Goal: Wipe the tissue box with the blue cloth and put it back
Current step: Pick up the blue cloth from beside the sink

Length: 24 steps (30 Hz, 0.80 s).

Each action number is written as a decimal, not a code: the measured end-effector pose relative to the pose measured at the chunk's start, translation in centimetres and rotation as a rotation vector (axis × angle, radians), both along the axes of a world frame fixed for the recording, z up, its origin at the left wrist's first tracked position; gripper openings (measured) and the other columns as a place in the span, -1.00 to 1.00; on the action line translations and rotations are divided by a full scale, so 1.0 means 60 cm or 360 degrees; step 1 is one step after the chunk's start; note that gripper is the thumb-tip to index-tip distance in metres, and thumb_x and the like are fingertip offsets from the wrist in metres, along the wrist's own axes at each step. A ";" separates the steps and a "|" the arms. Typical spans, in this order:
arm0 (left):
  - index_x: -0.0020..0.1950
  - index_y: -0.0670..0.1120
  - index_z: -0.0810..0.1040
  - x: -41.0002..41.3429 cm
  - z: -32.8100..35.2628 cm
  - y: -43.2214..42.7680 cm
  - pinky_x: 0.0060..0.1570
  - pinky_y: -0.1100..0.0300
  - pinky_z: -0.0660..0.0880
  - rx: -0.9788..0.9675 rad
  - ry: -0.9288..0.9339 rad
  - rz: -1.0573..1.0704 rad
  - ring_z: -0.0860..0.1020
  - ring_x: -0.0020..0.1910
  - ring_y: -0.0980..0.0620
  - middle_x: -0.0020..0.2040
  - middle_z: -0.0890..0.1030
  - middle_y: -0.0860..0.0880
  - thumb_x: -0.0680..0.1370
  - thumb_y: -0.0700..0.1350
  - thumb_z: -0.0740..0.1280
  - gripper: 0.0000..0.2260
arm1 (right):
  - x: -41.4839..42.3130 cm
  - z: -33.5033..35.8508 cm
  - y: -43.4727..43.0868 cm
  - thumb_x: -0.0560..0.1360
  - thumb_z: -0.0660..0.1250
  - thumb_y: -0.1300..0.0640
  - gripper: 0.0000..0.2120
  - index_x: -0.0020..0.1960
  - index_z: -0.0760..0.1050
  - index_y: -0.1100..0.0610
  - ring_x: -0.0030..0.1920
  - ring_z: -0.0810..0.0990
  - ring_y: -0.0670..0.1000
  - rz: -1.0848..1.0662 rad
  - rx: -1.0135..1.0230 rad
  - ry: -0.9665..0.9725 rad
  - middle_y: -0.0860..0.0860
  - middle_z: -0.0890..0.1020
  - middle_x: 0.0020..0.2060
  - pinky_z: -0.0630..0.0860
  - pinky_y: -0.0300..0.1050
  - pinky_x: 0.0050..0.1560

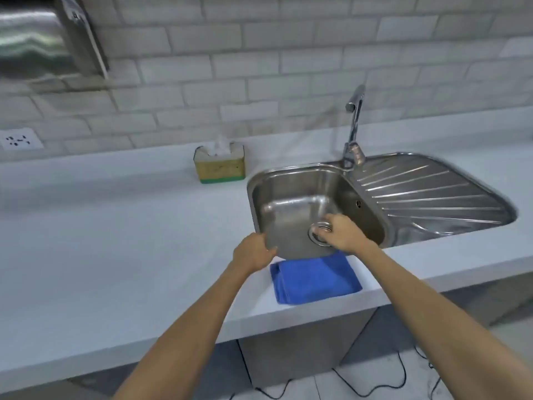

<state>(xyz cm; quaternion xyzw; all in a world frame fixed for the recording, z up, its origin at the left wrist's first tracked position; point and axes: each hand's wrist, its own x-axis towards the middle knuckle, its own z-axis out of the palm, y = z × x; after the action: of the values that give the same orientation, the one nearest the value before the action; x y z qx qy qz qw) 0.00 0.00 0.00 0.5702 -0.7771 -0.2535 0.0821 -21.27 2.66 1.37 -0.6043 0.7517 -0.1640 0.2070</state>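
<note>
Head view shows both hands, left [253, 254] and right [341, 232], loosely curled and empty above the folded blue cloth [315, 277], seemingly reaching for it, the tissue box [220, 163] untouched by the wall.

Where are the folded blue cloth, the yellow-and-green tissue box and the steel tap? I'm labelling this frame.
Folded blue cloth [314, 280]: head view, centre of its top face.
Yellow-and-green tissue box [220, 168]: head view, middle of its front side.
Steel tap [354, 125]: head view, upright neck.

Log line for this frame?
stage: pre-grasp | hands: empty, above cloth | tissue box: untouched, by wall
</note>
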 end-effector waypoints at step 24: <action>-0.10 -0.11 0.43 -0.077 0.076 0.007 -0.33 0.26 0.35 0.0481 0.1222 0.0144 0.45 -0.29 0.05 -0.23 0.47 -0.04 0.57 -0.15 0.20 -0.92 | 0.092 -0.048 0.024 0.47 0.08 -0.36 -0.41 0.13 0.54 0.08 -0.06 0.66 0.12 -0.0629 0.0082 -0.2239 0.10 0.68 -0.06 0.55 0.10 0.07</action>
<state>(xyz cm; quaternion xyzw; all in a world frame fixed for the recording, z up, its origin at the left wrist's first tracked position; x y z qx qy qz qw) -4.64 0.42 4.57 0.4734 -0.6182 -0.5552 0.2924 -15.74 4.07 -1.51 -0.2039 0.5395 -0.5301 0.6216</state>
